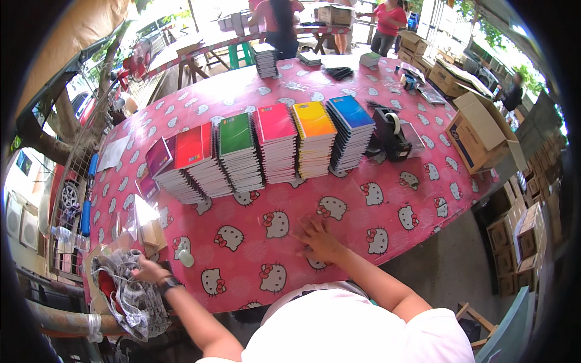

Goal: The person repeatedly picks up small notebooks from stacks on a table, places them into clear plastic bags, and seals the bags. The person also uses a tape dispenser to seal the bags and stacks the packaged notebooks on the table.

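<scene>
While the right hand (319,243) rests spread and empty on the pink cat-print tablecloth (393,202) near its front edge, the left hand (150,270), loosely curled, is at a grey patterned cloth (140,302) by the left corner, grip unclear; open room separates the right hand from the spiral-notebook stacks (278,148).

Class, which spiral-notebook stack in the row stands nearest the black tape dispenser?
The blue spiral-notebook stack at the row's right end: it stands beside the black tape dispenser; the yellow spiral-notebook stack comes next, farther left.
</scene>
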Demonstrator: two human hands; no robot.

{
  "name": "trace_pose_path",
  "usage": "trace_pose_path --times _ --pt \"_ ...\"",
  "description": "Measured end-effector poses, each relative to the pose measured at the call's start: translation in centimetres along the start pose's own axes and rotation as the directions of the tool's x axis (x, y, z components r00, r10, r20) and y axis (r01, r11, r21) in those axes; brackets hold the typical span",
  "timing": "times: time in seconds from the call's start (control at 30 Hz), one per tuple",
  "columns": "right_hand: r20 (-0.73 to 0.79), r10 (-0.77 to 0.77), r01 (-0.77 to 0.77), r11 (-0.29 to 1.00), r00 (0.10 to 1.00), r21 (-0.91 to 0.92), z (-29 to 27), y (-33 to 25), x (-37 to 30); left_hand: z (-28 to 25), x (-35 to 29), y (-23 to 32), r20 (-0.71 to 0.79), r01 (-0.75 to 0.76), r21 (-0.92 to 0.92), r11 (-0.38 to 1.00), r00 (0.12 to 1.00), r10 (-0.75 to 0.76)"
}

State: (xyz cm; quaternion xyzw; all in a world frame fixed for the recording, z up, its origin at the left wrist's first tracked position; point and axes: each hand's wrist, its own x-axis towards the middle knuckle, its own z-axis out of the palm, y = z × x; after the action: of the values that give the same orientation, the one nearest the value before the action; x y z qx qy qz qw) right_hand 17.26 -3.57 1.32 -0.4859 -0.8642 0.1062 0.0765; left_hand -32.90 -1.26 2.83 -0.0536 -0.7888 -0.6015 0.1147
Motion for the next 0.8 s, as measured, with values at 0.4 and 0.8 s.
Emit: trace_pose_path --times 0.4,0.8 --pt "-0.180 0.553 -0.565 0.824 0.814 -0.024 -1.0 3.9 -2.7 -7.1 -26.2 3.9 0.815 -0.596 -0.579 0.557 -0.440 0.377" --pt "-0.429 -0.469 0.497 0.866 0.772 -0.052 -12.6 -13.1 24.3 -8.4 -26.5 3.2 0.756 -0.583 -0.653 0.484 -0.538 0.373"
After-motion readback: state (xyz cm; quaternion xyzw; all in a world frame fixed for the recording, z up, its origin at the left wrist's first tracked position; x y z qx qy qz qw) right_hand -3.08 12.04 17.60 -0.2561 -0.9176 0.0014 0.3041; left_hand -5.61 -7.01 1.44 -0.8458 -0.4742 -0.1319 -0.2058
